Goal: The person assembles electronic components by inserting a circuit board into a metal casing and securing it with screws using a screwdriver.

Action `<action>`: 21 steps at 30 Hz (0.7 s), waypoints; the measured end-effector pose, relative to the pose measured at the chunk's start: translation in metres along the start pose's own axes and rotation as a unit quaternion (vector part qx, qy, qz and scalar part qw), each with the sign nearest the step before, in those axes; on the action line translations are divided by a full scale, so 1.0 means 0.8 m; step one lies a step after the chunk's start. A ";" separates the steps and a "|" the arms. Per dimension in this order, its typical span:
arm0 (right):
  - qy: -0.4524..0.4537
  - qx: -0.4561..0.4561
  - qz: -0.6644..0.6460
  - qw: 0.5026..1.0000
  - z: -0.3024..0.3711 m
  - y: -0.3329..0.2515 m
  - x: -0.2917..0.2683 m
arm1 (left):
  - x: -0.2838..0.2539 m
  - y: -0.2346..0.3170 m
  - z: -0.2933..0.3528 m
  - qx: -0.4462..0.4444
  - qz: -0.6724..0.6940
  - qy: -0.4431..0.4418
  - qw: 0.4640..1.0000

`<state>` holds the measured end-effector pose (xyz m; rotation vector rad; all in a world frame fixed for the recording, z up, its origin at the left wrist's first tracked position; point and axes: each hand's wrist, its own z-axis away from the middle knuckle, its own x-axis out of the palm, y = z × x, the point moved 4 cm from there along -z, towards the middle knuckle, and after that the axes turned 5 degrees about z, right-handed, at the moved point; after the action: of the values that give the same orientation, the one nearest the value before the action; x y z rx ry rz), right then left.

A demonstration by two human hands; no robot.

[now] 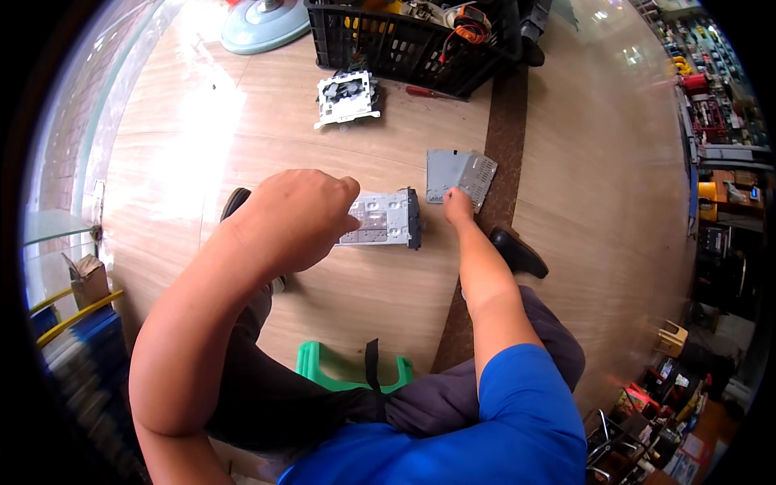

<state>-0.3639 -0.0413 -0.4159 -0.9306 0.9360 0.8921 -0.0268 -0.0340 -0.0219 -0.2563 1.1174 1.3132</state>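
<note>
My left hand (pixel 303 214) is raised at the left end of a silver metal device housing (pixel 380 220). Its fingers are curled, with the thumb and forefinger a little apart at the tips; anything inside them is hidden. The housing lies on the floor and has a dark front (pixel 413 218) at its right end. Further right, my right hand (pixel 458 206) is closed at the lower edge of two thin metal plates, a plain grey plate (pixel 442 170) and a perforated plate (pixel 478 178) overlapping it. What its fingers hold cannot be made out.
Beyond the housing lies a white-and-black mechanism (pixel 346 99). A red-handled screwdriver (pixel 424 92) lies beside a black crate (pixel 396 48) of tools. A round grey base (pixel 265 28) stands at the back. A green stool (pixel 319 368) is beneath me; cluttered shelves (pixel 711 105) line the right.
</note>
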 end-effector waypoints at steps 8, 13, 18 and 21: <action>-0.040 0.009 0.048 0.998 -0.011 -0.016 0.000 | 0.002 -0.005 -0.003 0.018 -0.021 0.015 1.000; -0.023 0.032 0.045 0.998 -0.014 -0.013 0.004 | 0.001 -0.003 -0.001 0.013 -0.009 0.011 1.000; 0.028 -0.006 0.003 1.000 -0.010 -0.024 -0.016 | 0.005 -0.004 0.003 0.038 -0.017 0.033 0.999; 0.097 -0.040 -0.036 0.994 -0.005 -0.050 -0.052 | 0.003 -0.002 0.006 0.039 -0.019 0.030 0.999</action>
<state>-0.3418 -0.0665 -0.3688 -1.1285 1.0313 0.7926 -0.0235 -0.0298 -0.0218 -0.2589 1.2070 1.2326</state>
